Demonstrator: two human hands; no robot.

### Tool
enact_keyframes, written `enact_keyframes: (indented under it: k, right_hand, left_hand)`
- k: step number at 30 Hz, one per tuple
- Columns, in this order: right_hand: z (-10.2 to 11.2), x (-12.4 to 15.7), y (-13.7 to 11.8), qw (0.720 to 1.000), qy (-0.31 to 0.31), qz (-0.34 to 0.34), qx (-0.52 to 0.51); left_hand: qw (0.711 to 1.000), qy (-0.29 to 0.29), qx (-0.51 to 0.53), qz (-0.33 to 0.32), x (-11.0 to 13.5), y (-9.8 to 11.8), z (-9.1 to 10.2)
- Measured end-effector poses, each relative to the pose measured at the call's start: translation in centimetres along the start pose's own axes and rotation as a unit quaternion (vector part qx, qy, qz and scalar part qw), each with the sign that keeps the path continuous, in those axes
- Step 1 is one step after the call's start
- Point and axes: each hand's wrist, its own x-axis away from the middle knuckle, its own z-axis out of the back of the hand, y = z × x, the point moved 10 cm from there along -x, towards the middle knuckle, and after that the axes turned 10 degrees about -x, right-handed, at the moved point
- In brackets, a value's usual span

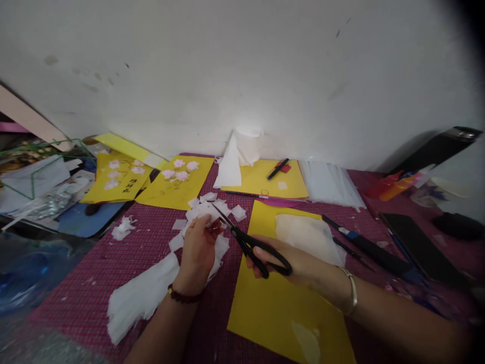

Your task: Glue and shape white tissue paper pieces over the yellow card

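My right hand point(267, 255) grips black-handled scissors point(248, 241) by the loops, their blades pointing up and left. The tips reach just past the fingers of my left hand point(199, 247). That hand is closed, its fingers curled together above a pile of small cut white paper pieces point(204, 210). Whatever sits between those fingers is hidden or too small to name. Left of my left wrist lies a long strip of white crinkled tissue paper point(142, 293). Beneath my right forearm is a yellow sheet point(261, 308), partly covered by a translucent white sheet point(303, 232).
Yellow cards with pink paper flowers point(180, 177) lie at the back left. White tissue point(229, 164) stands by the wall. A black marker point(278, 169) rests on another yellow sheet. At right are a utility knife point(367, 247), a phone point(420, 247) and a dark cylinder point(428, 151).
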Motion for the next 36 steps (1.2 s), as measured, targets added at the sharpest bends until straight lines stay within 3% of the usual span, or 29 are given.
enact_keyframes:
  k: [10,16,21,23,25,27,28,31,33,36]
  right_hand:
    - [-0.2,-0.9,-0.7,0.999,0.034,0.005,0.01]
    - [0.4,-1.6,0.5,0.999,-0.002,0.0,-0.048]
    - [2.5,-0.1,-0.4,0.992,0.018,-0.019,-0.123]
    - [4.4,1.1,-2.5,0.996,0.043,0.017,-0.08]
    - [7.6,2.4,-4.9,0.992,0.105,0.058,0.034]
    - [12.0,4.1,-7.5,0.953,0.208,0.087,0.202]
    - [14.5,5.1,-8.7,0.916,0.269,0.091,0.285]
    - [21.2,8.3,-11.3,0.76,0.422,0.073,0.489]
    - [24.3,9.7,-11.7,0.665,0.469,0.048,0.579]
    - [27.7,11.3,-11.4,0.595,0.515,0.026,0.616]
  left_hand:
    - [1.0,0.001,0.0,0.008,0.1,-0.1,-0.2]
    - [0.999,-0.019,0.018,0.033,0.0,0.4,-0.5]
    - [0.999,-0.028,0.029,0.026,-0.5,1.9,-0.3]
    - [1.0,-0.012,0.005,-0.006,-0.8,2.8,0.3]
    - [0.999,-0.004,-0.022,-0.042,-1.0,3.8,0.8]
    - [0.997,-0.004,-0.045,-0.055,-1.1,4.2,0.9]
    - [0.997,-0.006,-0.053,-0.051,-1.2,4.1,0.9]
    - [0.999,-0.006,-0.049,-0.014,-1.4,3.0,0.8]
    - [0.999,0.004,-0.032,0.002,-1.6,2.4,0.9]
    - [1.0,0.015,-0.024,-0.007,-1.9,2.4,1.3]
